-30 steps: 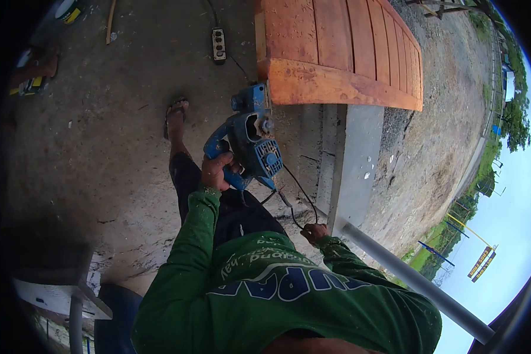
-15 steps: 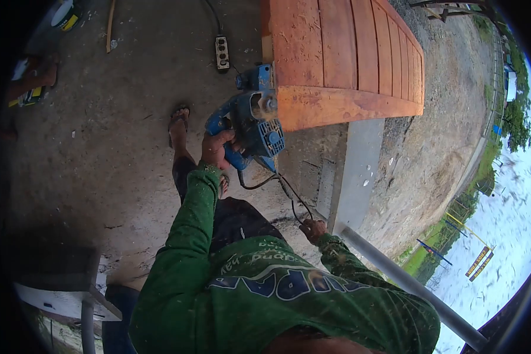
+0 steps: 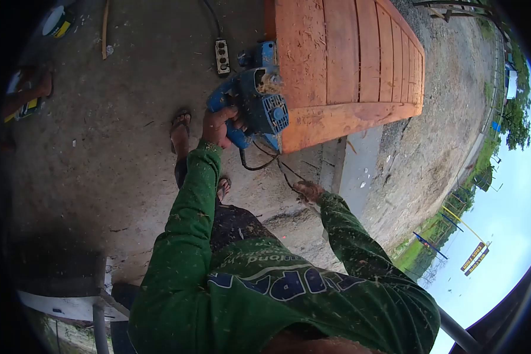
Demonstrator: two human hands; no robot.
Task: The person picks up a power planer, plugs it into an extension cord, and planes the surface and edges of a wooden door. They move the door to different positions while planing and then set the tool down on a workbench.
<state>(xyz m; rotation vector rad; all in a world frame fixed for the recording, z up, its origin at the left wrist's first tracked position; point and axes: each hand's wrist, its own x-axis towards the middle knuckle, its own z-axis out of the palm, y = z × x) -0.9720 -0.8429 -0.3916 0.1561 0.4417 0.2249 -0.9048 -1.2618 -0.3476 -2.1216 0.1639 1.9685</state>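
Observation:
My left hand (image 3: 219, 125) is wrapped round the rear handle of a blue electric planer (image 3: 256, 109). The planer rests along the left edge of an orange-brown slatted wooden panel (image 3: 342, 53), near its closest corner. Curled wood shavings (image 3: 269, 84) bunch at the planer's chip outlet. A black power cord (image 3: 255, 167) loops from the tool's rear toward my right hand (image 3: 308, 192), whose fingers are closed round it. The planer's sole and blade are hidden from view.
A power strip (image 3: 221, 57) lies on the concrete floor (image 3: 112, 171) beyond the planer. A bucket (image 3: 56, 22) and a thin wooden stick (image 3: 105, 29) are at upper left, near another person's foot (image 3: 43, 85). A concrete ledge (image 3: 363, 159) runs under the panel; gravel ground stretches right.
The planer has moved forward along the panel's edge, away from its near corner. My right hand has come forward with the cord. Shavings now bulge from the outlet, and fewer fly about.

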